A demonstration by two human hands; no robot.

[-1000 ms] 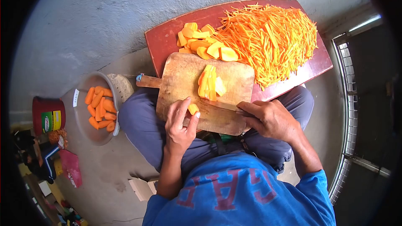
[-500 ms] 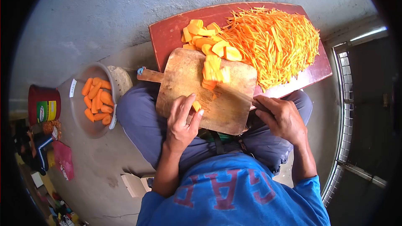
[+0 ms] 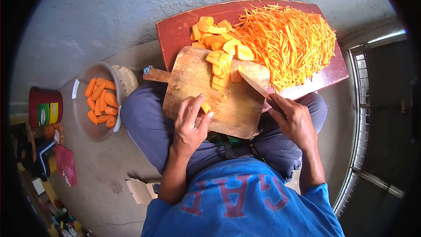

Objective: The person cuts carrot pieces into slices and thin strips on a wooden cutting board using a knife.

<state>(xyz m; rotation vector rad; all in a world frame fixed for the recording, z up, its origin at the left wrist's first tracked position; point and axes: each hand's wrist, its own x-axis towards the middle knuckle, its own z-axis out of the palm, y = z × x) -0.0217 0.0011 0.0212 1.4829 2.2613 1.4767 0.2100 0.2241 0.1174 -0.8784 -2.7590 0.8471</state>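
A wooden cutting board (image 3: 188, 79) with a handle at its left lies across my lap. Near its lower left, my left hand (image 3: 190, 125) pinches a small carrot piece (image 3: 205, 107) between thumb and fingers. My right hand (image 3: 294, 120) grips a knife (image 3: 253, 83), its blade pointing up and left over the board's right part. The blade tip is beside a few cut carrot strips (image 3: 236, 74). Left of these, overlapping carrot slices (image 3: 220, 68) lie on the board. Small orange scraps are scattered below them.
Behind the board stands a red table (image 3: 175, 28) bearing a heap of shredded carrot (image 3: 287, 46) and more carrot slices (image 3: 212, 30). At left, a plastic basin (image 3: 83, 118) holds several peeled carrots (image 3: 101, 101); a red bucket (image 3: 37, 107) is beyond it. A metal-framed door (image 3: 386, 118) is at right.
The knife, blurred or hidden before, now shows clearly over the board's right side. Some carrot strips now stand apart from the slices. My left hand has hardly moved.
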